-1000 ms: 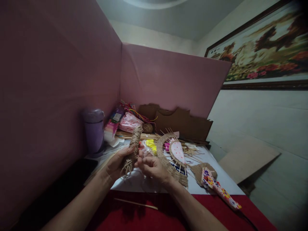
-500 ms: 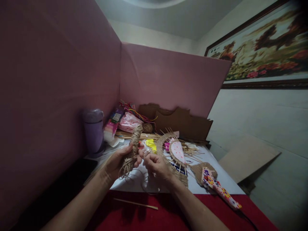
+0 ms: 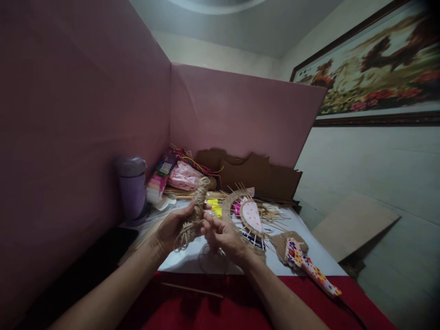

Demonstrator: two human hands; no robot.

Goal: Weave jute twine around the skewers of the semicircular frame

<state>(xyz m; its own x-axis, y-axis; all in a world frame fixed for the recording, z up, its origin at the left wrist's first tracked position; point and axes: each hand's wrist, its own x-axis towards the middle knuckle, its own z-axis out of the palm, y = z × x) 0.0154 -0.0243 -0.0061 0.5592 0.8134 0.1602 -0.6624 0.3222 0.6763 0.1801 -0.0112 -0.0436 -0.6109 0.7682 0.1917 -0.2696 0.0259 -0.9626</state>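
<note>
Tan twine hank, axis tilted away, left of beige jute half-ring; clasped in left hand; hold unclear in pinched right hand.

We find a pink panel on the left meeting a second pink panel at a corner. A pale wall to the right bears a framed picture with red flowers. Above, we record a grey ceiling and a bright arc; lighting is dim. The table is red nearest us.
</note>
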